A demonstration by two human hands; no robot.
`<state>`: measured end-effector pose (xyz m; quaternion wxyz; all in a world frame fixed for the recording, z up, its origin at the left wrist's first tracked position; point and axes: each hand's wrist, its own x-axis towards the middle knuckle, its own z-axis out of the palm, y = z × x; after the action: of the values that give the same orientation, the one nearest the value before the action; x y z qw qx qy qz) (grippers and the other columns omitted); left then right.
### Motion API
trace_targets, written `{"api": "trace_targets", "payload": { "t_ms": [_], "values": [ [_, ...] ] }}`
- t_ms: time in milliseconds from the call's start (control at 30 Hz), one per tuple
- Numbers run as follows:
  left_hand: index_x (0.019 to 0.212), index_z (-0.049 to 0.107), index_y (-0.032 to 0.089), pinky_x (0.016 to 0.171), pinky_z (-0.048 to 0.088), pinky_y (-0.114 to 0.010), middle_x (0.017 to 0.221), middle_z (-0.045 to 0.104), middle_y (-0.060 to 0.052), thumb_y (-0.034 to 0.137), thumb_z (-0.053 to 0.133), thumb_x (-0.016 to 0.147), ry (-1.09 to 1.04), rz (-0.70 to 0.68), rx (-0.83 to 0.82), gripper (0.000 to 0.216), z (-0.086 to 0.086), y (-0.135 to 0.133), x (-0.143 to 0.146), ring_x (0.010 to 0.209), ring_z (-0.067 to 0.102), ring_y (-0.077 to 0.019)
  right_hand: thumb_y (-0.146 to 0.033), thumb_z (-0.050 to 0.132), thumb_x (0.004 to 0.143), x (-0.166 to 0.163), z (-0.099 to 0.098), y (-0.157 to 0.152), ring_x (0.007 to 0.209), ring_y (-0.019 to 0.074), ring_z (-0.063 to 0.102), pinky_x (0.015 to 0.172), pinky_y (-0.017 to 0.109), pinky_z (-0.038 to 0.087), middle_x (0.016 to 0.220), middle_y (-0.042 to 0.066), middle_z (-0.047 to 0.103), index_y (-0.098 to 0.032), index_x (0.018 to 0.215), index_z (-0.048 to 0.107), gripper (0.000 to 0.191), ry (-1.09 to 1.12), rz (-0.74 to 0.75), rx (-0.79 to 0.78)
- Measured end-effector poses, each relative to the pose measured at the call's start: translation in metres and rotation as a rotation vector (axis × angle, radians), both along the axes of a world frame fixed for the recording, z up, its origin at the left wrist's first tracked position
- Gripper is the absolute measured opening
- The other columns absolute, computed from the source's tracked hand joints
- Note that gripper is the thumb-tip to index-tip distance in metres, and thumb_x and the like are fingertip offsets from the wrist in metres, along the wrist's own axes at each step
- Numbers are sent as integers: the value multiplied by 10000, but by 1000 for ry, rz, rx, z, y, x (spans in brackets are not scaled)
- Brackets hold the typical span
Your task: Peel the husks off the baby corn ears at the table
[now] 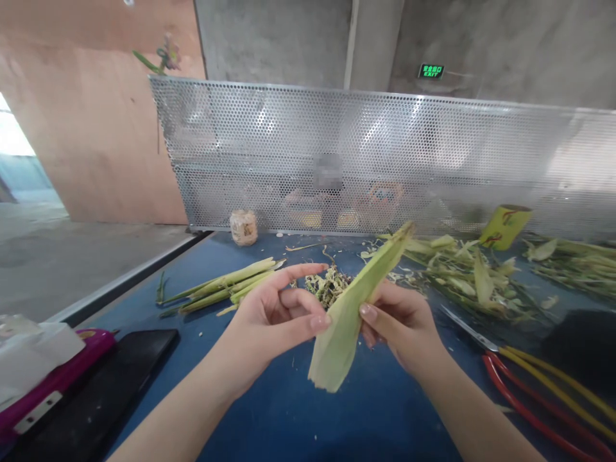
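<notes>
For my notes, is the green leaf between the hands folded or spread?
Spread at its lower end: the green leaf shows a broad face there. Whether its narrow top is folded, I cannot tell.

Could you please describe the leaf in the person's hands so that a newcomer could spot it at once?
Before the perforated metal screen is a blue table. Above it, the right hand pinches a broad green leaf, the left hand at its edge. Unlike the stalks and leaf pile lying on the table, this leaf is held up, slanting to a narrow brownish tip.
</notes>
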<state>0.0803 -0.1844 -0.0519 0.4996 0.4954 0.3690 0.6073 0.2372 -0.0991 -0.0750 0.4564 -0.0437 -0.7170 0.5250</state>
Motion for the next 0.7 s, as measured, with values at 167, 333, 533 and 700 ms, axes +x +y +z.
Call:
{"api": "trace_targets", "payload": {
  "t_ms": [167, 333, 533, 700],
  "values": [
    [1122, 427, 184, 607, 432, -201, 704, 593, 21, 226, 616, 712, 153, 120, -13, 454, -12, 14, 0, 619, 539, -75, -261, 524, 778, -3, 1, 5, 371, 31, 366, 391, 180, 305, 429, -53, 472, -163, 536, 516, 261, -122, -90, 40],
    [1093, 429, 148, 586, 423, -218, 660, 565, 25, 271, 614, 691, 212, 181, -15, 459, -23, 27, -1, 584, 527, -85, -339, 430, 818, -5, 1, 11, 454, 64, 437, 459, 202, 350, 515, -19, 518, -160, 595, 538, 307, -381, -242, 136],
    [1039, 466, 132, 534, 397, -203, 633, 563, 22, 305, 637, 634, 242, 367, -28, 473, -36, 40, -12, 549, 499, -82, -269, 421, 826, 57, -1, 17, 875, 216, 544, 752, 331, 410, 917, 107, 593, -137, 895, 583, 220, -1012, -869, 435],
    [1046, 479, 148, 484, 373, -196, 702, 595, -7, 373, 649, 604, 286, 544, 2, 524, -36, 45, -19, 582, 526, -106, -159, 349, 829, 123, -15, 12, 897, 322, 546, 675, 389, 418, 911, 181, 550, -75, 919, 564, 248, -1693, -1239, 380]
  ]
}}
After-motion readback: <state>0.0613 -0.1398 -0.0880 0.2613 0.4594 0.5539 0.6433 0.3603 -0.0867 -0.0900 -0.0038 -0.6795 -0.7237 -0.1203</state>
